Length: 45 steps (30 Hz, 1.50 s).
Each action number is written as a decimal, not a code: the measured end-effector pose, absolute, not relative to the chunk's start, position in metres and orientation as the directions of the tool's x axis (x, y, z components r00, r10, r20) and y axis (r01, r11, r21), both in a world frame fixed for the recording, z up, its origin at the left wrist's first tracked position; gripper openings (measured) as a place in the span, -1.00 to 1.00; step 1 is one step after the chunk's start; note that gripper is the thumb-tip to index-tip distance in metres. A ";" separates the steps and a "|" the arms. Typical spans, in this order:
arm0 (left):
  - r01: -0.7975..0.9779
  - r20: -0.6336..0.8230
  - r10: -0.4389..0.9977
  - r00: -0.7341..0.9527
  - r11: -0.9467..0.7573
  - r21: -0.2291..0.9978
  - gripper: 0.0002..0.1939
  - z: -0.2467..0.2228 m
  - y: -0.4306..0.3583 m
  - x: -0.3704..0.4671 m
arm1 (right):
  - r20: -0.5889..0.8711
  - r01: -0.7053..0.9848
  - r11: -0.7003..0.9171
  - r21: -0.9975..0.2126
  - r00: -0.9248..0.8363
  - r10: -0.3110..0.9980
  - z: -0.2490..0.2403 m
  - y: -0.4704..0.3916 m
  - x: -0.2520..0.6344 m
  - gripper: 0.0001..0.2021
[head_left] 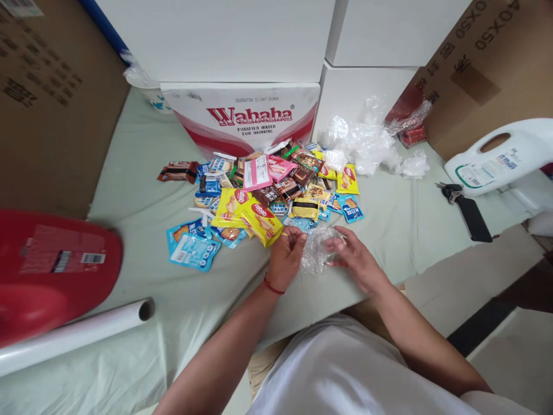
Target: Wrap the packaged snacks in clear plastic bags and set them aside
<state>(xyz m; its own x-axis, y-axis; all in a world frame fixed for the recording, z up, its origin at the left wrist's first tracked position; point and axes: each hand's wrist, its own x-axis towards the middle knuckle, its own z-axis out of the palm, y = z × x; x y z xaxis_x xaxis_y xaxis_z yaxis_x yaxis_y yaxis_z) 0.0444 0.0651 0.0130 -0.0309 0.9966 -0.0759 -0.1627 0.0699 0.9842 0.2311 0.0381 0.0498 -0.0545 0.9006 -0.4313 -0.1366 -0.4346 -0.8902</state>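
A crumpled clear plastic bag [317, 251] is in front of me, low over the table's near edge. My left hand [287, 258], with a red string at the wrist, is closed in a pinch on the bag's left side. On the other side, my right hand [356, 259] has its fingers apart and slightly curled; their tips lie against or just beside the plastic. Just beyond the hands spreads a pile of wrapped snacks. Yellow snack packets [261, 222] lie nearest my left hand, with blue packets [196, 251] to the left and a pink packet [257, 173] on top.
Behind the pile stands a Wahaha water carton [259, 118]. More crumpled clear bags [363, 144] lie at the back right. A white jug [496, 158], keys [451, 193] and a black phone [473, 219] are at right. At left are a red container [56, 265] and a white tube [82, 334].
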 end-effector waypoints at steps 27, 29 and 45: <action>0.288 0.636 0.771 -0.013 -0.607 0.741 -0.13 0.013 0.029 0.057 | -0.442 -0.437 -0.318 -0.841 0.216 0.871 0.059 0.062 0.211 -0.68; 0.405 0.667 0.745 -0.010 -0.607 0.684 -0.26 0.014 0.025 0.060 | -0.431 -0.440 -0.309 -0.843 0.208 0.878 0.058 0.061 0.203 -0.68; -0.248 -0.045 0.999 0.013 0.047 0.968 -0.51 0.001 0.051 0.049 | -0.461 -0.472 -0.339 -0.813 0.167 0.872 0.047 0.059 0.217 -0.62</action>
<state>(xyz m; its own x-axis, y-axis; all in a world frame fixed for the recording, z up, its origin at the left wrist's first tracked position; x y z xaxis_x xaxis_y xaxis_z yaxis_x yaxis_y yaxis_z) 0.0495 0.0507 0.0011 0.0133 0.9989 -0.0447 -0.2477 0.0466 0.9677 0.2168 0.0590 0.0474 0.1669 0.8718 -0.4606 -0.4724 -0.3393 -0.8135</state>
